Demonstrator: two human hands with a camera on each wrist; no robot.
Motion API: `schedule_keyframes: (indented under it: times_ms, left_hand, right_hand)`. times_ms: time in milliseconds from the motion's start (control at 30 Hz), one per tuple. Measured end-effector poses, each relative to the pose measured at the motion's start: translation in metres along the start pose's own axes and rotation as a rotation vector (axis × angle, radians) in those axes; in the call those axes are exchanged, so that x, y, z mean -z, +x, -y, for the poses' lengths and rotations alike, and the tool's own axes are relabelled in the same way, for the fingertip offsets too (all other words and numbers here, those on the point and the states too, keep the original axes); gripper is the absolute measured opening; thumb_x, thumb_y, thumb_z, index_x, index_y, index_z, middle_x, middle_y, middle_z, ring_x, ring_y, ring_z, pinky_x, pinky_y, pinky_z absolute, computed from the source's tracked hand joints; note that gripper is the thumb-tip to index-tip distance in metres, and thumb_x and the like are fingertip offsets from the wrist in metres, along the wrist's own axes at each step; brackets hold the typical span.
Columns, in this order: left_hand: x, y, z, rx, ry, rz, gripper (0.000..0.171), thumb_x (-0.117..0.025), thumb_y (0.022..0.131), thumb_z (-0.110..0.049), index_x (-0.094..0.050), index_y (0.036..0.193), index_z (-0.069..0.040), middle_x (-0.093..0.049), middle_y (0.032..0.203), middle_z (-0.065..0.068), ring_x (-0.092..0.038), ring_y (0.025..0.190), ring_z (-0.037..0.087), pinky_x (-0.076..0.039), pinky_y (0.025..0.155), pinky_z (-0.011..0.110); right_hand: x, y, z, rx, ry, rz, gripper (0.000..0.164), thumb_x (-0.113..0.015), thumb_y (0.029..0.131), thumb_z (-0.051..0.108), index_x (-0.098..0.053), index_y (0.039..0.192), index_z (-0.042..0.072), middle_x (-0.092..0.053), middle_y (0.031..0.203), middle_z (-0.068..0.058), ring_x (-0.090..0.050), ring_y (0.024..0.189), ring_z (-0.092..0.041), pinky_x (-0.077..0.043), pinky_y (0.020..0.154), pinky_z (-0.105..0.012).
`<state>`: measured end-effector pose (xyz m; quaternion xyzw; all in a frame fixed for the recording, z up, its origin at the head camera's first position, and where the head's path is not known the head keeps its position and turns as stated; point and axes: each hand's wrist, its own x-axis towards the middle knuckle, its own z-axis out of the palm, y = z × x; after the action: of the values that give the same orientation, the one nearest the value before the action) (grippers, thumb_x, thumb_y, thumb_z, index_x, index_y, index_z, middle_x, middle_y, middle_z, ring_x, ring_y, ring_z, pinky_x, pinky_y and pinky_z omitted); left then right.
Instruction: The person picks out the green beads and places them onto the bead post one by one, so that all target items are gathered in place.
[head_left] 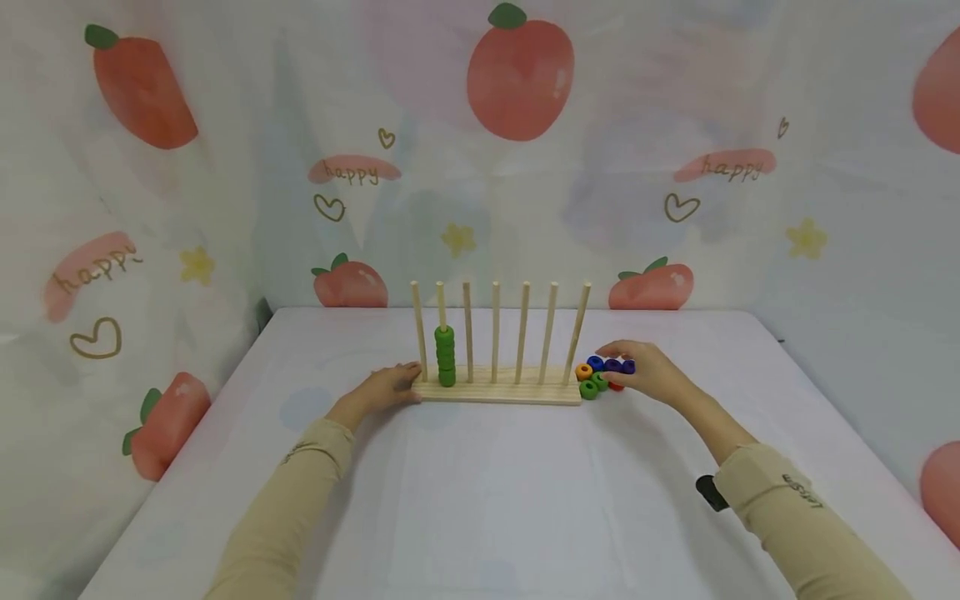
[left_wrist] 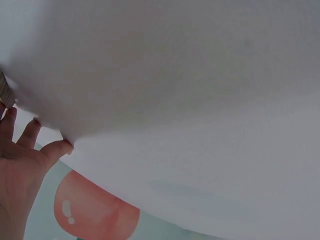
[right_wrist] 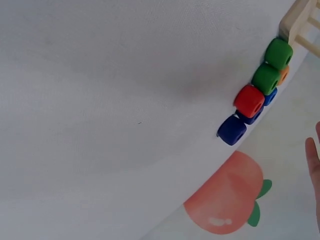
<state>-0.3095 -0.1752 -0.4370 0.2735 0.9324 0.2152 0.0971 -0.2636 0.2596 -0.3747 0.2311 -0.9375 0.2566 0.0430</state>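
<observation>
A wooden peg rack with several upright pegs stands on the table, a stack of green beads on its second peg from the left. My left hand holds the rack's left end, thumb toward the front and fingers toward the back. In the left wrist view, fingertips meet the rack's wooden end. Over the loose beads at the rack's right end is my right hand, thumb and fingers apart. The right wrist view shows green, red, orange, blue and purple beads lying together.
A black object shows beside the right sleeve. Behind the white table hangs a cloth printed with fruit, hearts and the word happy, which also covers the sides.
</observation>
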Motion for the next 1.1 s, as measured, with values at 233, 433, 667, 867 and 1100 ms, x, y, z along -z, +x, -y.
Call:
schedule_keyframes:
  times_ms: [233, 433, 667, 867, 1100]
  left_hand:
    - [-0.006, -0.001, 0.0, 0.025, -0.02, -0.003, 0.064, -0.063, 0.09, -0.025, -0.037, 0.14, 0.006, -0.034, 0.148, 0.024, -0.028, 0.134, 0.052, -0.022, 0.107, 0.066]
    - [-0.005, 0.002, -0.001, 0.028, -0.006, -0.012, 0.064, -0.061, 0.091, -0.026, -0.036, 0.142, 0.003, -0.034, 0.149, 0.022, -0.028, 0.135, 0.05, -0.021, 0.107, 0.067]
    - [-0.001, 0.003, 0.0, 0.043, 0.039, 0.001, 0.065, -0.063, 0.09, -0.026, -0.038, 0.141, 0.004, -0.036, 0.148, 0.021, -0.032, 0.134, 0.049, -0.025, 0.105, 0.066]
    - [0.0, 0.003, 0.0, 0.037, 0.052, 0.007, 0.065, -0.063, 0.09, -0.027, -0.038, 0.141, 0.005, -0.036, 0.148, 0.021, -0.034, 0.133, 0.048, -0.028, 0.106, 0.062]
    - [-0.002, 0.005, 0.001, 0.033, 0.058, 0.005, 0.064, -0.062, 0.09, -0.027, -0.038, 0.141, 0.005, -0.036, 0.148, 0.021, -0.033, 0.134, 0.048, -0.027, 0.106, 0.063]
  right_hand:
    - [-0.006, 0.0, -0.011, 0.01, 0.003, 0.043, 0.036, -0.071, 0.083, 0.009, -0.061, 0.113, -0.009, -0.064, 0.111, -0.026, -0.059, 0.106, -0.043, -0.046, 0.092, -0.055]
    - [-0.011, 0.0, -0.018, -0.036, -0.023, 0.069, 0.038, -0.071, 0.083, 0.009, -0.06, 0.114, -0.009, -0.063, 0.113, -0.027, -0.058, 0.107, -0.042, -0.045, 0.094, -0.056]
    - [-0.019, 0.007, -0.024, -0.043, -0.071, 0.075, 0.037, -0.07, 0.083, 0.008, -0.06, 0.114, -0.01, -0.064, 0.111, -0.026, -0.059, 0.105, -0.04, -0.046, 0.094, -0.054]
    - [-0.025, 0.011, -0.028, -0.033, -0.102, 0.081, 0.036, -0.072, 0.08, 0.005, -0.062, 0.111, -0.011, -0.065, 0.109, -0.026, -0.059, 0.105, -0.041, -0.046, 0.093, -0.053]
    - [-0.029, 0.014, -0.033, -0.044, -0.111, 0.098, 0.03, -0.071, 0.08, 0.0, -0.063, 0.107, -0.01, -0.066, 0.105, -0.025, -0.06, 0.103, -0.04, -0.046, 0.093, -0.054]
